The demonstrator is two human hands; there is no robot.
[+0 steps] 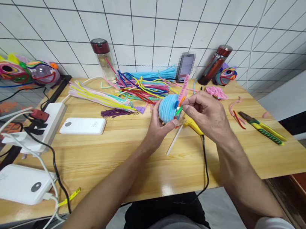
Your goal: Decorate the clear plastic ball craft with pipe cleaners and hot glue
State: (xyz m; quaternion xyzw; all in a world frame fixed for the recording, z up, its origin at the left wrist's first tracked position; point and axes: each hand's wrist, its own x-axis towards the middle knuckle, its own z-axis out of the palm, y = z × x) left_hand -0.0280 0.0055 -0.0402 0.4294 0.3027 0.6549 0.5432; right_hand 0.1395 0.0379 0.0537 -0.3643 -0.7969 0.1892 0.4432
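A round light-blue striped ball (169, 108) is held above the middle of the table by my left hand (158, 125), its fingers wrapped round the ball's left side and underside. Pink, orange, green and red pieces show on the ball's right side. My right hand (205, 112) pinches at the small green and orange pieces there, thumb and forefinger together; exactly what lies between the fingertips is too small to tell. Under the hands lies a yellow tool (193, 125) with a black cord, beside a thin whitish stick (174, 140).
Coloured pipe cleaners (143, 87) lie behind the ball. Pliers (263, 128) rest at right, near a dark red flask (214, 65). A clear bottle (105, 62) stands at the back. Left are white power banks (83, 126), a power strip (46, 125) and cables.
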